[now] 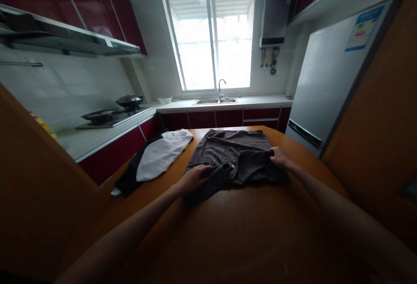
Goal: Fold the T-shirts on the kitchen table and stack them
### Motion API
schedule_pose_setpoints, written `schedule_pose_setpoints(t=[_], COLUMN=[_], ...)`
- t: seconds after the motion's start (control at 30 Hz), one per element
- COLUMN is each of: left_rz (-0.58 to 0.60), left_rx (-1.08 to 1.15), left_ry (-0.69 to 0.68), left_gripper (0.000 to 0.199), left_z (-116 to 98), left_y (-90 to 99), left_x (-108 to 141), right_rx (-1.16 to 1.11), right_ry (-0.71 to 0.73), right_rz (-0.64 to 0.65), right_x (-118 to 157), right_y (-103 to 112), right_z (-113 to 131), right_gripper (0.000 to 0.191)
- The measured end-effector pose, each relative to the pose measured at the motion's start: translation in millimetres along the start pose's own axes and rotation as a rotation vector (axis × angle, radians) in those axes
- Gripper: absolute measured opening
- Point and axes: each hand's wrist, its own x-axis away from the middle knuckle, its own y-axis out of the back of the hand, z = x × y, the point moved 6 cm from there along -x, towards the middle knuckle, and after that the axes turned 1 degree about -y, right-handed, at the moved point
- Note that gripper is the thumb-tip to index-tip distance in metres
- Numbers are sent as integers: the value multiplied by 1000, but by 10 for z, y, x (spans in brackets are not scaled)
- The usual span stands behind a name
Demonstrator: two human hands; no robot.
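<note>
A dark grey shirt (250, 140) with printed lettering lies spread on the wooden table, its near part rumpled and folded over. A small white label shows near the middle of its near side. My right hand (279, 157) is closed on the fabric at the shirt's right side, pinching a raised fold. At the near left part, my left hand (193, 178) has its fingers and thumb around the cloth; part of the grip is hard to see. To the left lies a white and black garment (163, 151), apart from both hands.
The wooden table (254, 232) has a rounded right edge. Beyond it are a counter with a sink (216, 101), a stove (114, 118) with two pans at left, and a fridge (335, 62) at right. A brown panel (39, 179) stands close on the left.
</note>
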Motion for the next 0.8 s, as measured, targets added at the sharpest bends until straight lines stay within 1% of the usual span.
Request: schedule_pose_setpoints(t=[0.07,0.13,0.2,0.27,0.33,0.4,0.47,0.53,0.6,0.63,0.67,0.7,0.77,0.8], left_rz=[-57,-134,-193,-205,-173,-140,-122,-143,-216,-264,-304,-328,-324,-307], left_rx=[8,23,29,27,31,43,53,53,32,15,-3,-18,-34,-32], left_ry=[7,10,-8,-55,-108,-126,-115,-83,-30,5,37,60,90,101], left_gripper=[37,30,27,26,26,27,28,28,28,30,33,38,45,45], left_z=[-26,-51,-95,-152,-188,-163,-91,-15,31,39,36,25,4,7], left_y=[131,306,469,568,579,522,424,334,294,293,296,298,289,285], left_x=[28,95,226,427,688,979,1253,1468,1598,1630,1640,1627,1545,1486], right_rx=[-9,-29,-60,-74,-48,-14,-30,-93,-144,-156,-160,-157,-139,-123], right_ry=[41,122,246,370,446,499,510,482,419,375,321,255,99,14], right_rz=[-14,-41,-59,-48,-2,92,213,313,353,330,270,174,-53,-138], right_x=[137,335,605,941,1314,1697,2037,2270,2344,2312,2239,2137,1902,1790], right_y=[213,439,629,742,762,692,578,477,410,395,394,402,403,369], right_z=[40,57,56,25,-52,-147,-254,-345,-407,-431,-456,-486,-564,-608], right_gripper=[28,25,21,20,19,18,20,26,23,22,23,26,36,44])
